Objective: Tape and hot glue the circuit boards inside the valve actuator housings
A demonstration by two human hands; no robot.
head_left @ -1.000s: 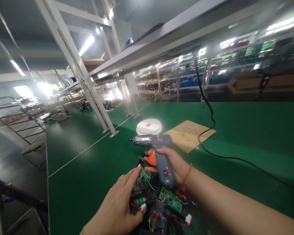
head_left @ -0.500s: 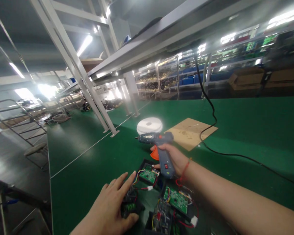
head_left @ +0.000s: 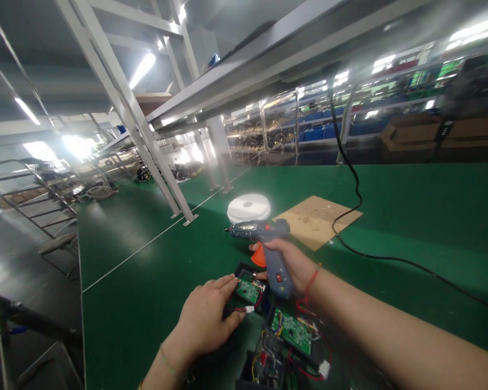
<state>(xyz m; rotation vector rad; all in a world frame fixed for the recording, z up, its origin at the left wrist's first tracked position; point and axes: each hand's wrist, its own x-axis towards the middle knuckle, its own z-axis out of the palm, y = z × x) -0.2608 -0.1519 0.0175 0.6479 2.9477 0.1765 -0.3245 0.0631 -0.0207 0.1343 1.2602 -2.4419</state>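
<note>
My right hand [head_left: 295, 262] is wrapped round the handle of a hot glue gun [head_left: 277, 268], its nozzle aimed left and its orange trigger beside my fingers. One lower fingertip reaches the rim of an open black box holding a green circuit board [head_left: 248, 291]. My left hand [head_left: 209, 314] covers the left part of that box, fingers together at the board's edge and thumb apart near a white connector [head_left: 249, 309]; what lies under the palm is hidden. Nearer me is a second open box with a circuit board [head_left: 295, 331], wires and another white connector [head_left: 324, 370].
A white round spool [head_left: 249, 207] lies behind the glue gun, beside a stained brown cardboard sheet [head_left: 315, 219]. A black cable [head_left: 384, 258] crosses the green tabletop [head_left: 146, 287] on the right. Metal posts [head_left: 162, 168] and an overhead shelf [head_left: 244, 70] frame the bench.
My left hand has moved right and forward, its spread fingers coming together onto the farther box. The glue gun stays almost in place in my right hand.
</note>
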